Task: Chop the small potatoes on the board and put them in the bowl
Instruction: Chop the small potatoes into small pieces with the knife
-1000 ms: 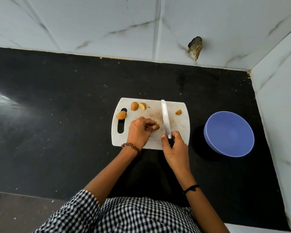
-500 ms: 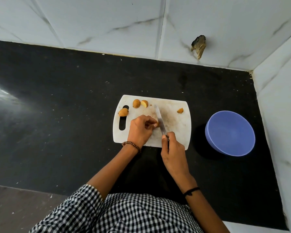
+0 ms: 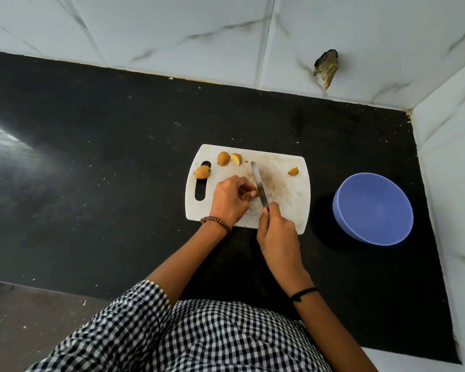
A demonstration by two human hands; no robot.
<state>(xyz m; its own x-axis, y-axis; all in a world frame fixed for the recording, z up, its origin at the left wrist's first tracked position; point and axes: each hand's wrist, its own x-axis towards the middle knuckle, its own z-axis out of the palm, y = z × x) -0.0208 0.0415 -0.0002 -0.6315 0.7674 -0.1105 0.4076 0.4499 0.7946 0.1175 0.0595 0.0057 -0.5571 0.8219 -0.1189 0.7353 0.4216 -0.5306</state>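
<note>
Left hand [image 3: 230,201] fingers [image 3: 246,189] curl, pinching a potato [image 3: 255,191]; right hand [image 3: 278,232] fingers wrap the knife [image 3: 258,185] on the board [image 3: 285,183]; black desk [image 3: 118,157], tiled wall [image 3: 172,28].

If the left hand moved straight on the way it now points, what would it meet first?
Probably the knife blade: the left hand pinches a potato piece just beside it, though the blade's height is unclear.

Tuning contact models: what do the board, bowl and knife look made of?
Cutting board: likely plastic, white, matte, scuffed and stained, with a moulded handle slot. Bowl: probably plastic, uniform blue, soft sheen. Knife: blade looks like metal, grey with a faint glint.
</note>
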